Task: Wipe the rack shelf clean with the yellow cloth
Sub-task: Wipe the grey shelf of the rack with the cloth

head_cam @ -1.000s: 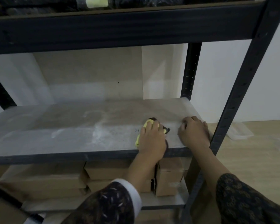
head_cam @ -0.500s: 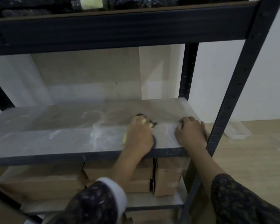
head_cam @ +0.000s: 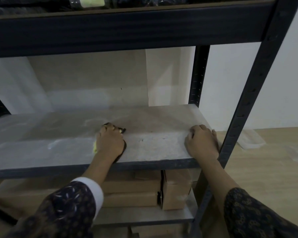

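Nearest, cardboard boxes (head_cam: 176,189) sit on the lower shelf. Above them, the left hand (head_cam: 110,143) presses flat on the yellow cloth (head_cam: 95,148), its grip curled over it at mid-shelf, cloth mostly hidden beneath. The right hand (head_cam: 202,142) rests loosely curled, holding nothing, by the front right post (head_cam: 244,110). The dusty rack shelf (head_cam: 153,145) stretches back toward the wall.

Yellow cloth (head_cam: 95,148) bunched flat on dusty grey shelf (head_cam: 153,145)
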{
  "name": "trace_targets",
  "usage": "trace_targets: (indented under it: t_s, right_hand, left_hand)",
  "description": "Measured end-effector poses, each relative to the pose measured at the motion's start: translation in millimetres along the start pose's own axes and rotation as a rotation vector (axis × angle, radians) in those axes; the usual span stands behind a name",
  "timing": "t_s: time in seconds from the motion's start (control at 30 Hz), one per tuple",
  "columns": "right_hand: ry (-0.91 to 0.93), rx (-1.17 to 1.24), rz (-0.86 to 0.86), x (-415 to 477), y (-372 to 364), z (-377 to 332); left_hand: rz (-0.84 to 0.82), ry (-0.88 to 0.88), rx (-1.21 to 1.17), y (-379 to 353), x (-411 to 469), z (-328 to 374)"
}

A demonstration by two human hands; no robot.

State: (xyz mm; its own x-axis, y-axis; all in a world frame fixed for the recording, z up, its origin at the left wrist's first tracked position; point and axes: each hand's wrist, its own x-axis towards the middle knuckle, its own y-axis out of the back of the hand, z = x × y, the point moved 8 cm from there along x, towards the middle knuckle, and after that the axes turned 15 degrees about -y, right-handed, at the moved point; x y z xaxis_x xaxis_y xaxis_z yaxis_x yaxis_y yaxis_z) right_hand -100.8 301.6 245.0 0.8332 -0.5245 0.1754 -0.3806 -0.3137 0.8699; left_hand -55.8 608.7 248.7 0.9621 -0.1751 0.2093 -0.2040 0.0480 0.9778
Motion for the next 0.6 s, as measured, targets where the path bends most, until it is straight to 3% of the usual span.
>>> trace_targets:
  t_s: [0.13, 0.3, 0.4, 0.47, 0.6]
  right_hand:
    - [-0.068, 0.068, 0.017, -2, 2, 3]
    - [-0.107, 0.346, 0.037, -3, 11, 6]
    - [-0.139, 0.578, 0.07, -7, 23, 13]
    - [-0.14, 0.686, 0.085, -9, 27, 15]
    - [-0.163, 0.569, 0.072, -3, 19, 16]
  left_hand:
    - [0.073, -0.181, 0.015, 13, 8, 54]
    - [0.094, -0.173, -0.15, 10, 17, 114]
    - [0.211, -0.396, -0.237, 23, 19, 178]
    - [0.163, -0.551, -0.267, 17, 20, 221]
    - [0.086, -0.643, -0.151, -4, 35, 247]
